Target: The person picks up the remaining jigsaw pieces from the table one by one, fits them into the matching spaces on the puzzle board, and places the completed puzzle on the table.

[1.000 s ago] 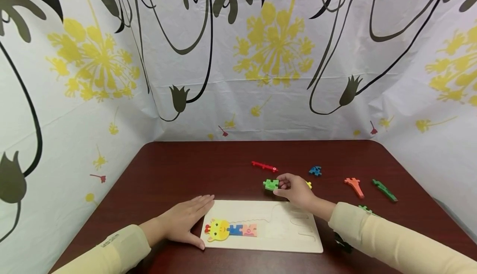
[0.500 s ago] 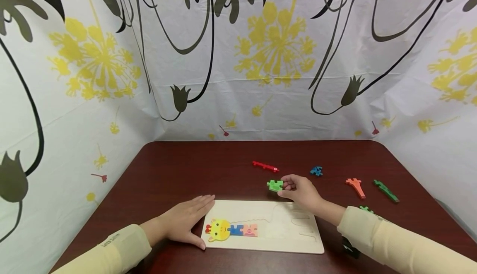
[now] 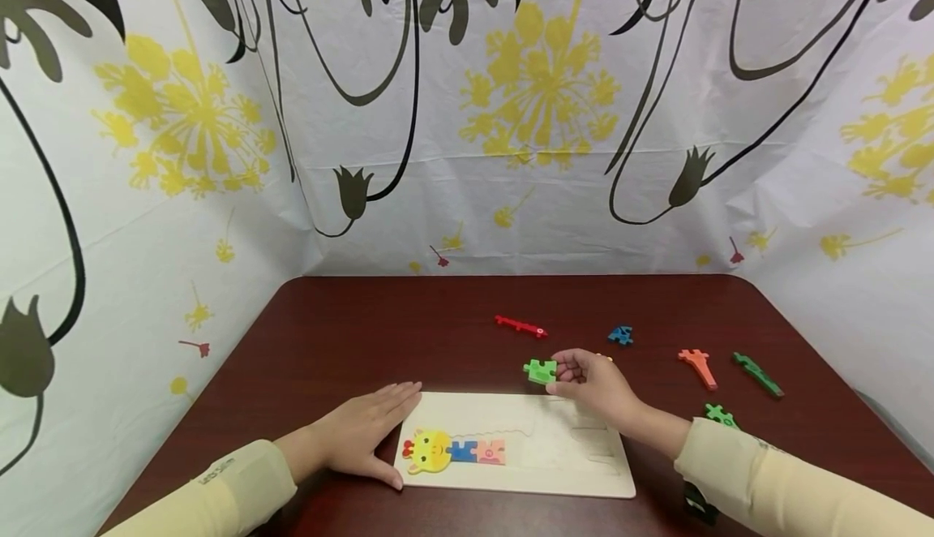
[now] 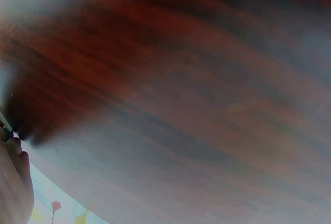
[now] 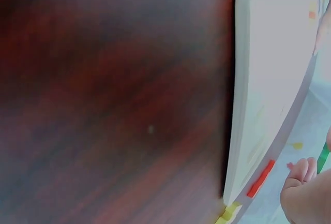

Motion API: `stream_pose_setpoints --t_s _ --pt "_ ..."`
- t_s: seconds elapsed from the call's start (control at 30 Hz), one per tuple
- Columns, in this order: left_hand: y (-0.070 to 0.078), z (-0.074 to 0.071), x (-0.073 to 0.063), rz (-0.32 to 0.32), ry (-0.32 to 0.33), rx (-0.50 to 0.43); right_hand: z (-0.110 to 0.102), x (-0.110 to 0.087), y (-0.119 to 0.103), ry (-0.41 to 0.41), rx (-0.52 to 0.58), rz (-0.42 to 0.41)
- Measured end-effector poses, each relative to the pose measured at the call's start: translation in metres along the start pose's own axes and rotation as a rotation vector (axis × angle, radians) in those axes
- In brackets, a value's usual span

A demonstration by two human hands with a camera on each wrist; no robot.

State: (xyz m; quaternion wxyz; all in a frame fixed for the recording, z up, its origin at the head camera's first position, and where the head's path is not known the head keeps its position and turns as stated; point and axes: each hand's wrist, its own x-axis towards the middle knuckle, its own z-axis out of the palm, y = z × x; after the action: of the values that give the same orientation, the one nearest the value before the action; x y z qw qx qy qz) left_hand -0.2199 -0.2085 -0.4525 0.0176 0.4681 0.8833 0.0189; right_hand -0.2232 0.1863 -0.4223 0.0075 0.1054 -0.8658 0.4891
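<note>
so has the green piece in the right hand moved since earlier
Yes: in the head view, the green piece has moved slightly rightward and away from the red piece, toward the board.

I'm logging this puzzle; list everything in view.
table: 1, reddish-brown, centre
backdrop: 1, patterned white, around table
board: 1, cream, on table
giraffe head: 1, yellow, on board
adjoining pieces: 2, blue, pink, on board
loose pieces: 6, red, orange, blue, yellow, two green, table
held piece: 1, green, right hand
dark object: 1, black, lower right
sleeves: 2, cream, on arms
left hand: 1, bare, board's left edge
right hand: 1, bare, by board
</note>
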Motion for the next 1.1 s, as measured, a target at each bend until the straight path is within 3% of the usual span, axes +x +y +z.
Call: stream_pose_setpoints --t_s 0.37,1.1 --pt "0.000 -0.003 0.000 -0.007 -0.004 0.002 0.010 -0.014 -0.006 -0.028 0.044 0.012" --pt "0.003 -0.003 0.000 -0.006 -0.010 -0.002 0.023 -0.039 -0.003 -0.081 0.086 -0.061"
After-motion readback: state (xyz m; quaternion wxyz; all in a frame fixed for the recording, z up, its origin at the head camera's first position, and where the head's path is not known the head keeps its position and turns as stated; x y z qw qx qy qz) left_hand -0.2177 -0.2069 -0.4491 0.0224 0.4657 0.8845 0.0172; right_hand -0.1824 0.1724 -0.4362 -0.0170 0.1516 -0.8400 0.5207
